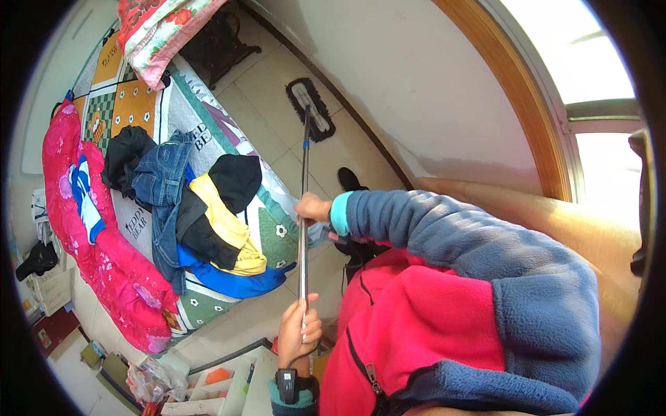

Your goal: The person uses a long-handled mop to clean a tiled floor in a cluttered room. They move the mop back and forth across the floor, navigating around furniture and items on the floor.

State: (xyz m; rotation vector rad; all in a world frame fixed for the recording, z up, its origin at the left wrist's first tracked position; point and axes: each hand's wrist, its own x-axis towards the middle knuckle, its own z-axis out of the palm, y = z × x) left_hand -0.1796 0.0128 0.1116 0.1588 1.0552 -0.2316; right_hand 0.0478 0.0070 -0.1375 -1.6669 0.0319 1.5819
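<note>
Bed (125, 208) as reference. Far left on it: pink quilt (104, 277), blue-and-white cloth (88, 202) on top. Clear plastic bag (156, 381) on the side past the bed's near end (stuffed with something crumpled, can't make it out). Jeans (163, 170) on the bed; floral pillow (170, 31) at the bed's far end, cut off by the frame edge. White open organizer (194, 408) past the bed's near end: orange item (218, 375) inside, rest unclear. Black and yellow garments (229, 222) heaped on the bed, overlaps hiding their shapes.

Left hand (300, 327), off the bed's near corner: fingers wrapped round the metal pole of the mop (303, 260), no gap visible (it covers part of the lower pole). Mop head (310, 109), dark-fringed, on the floor right of the bed. Right hand (316, 208), just right of the bed: clenched on the same pole, higher up. One black shoe (350, 179) shows right of the bed; other foot hard to make out.
</note>
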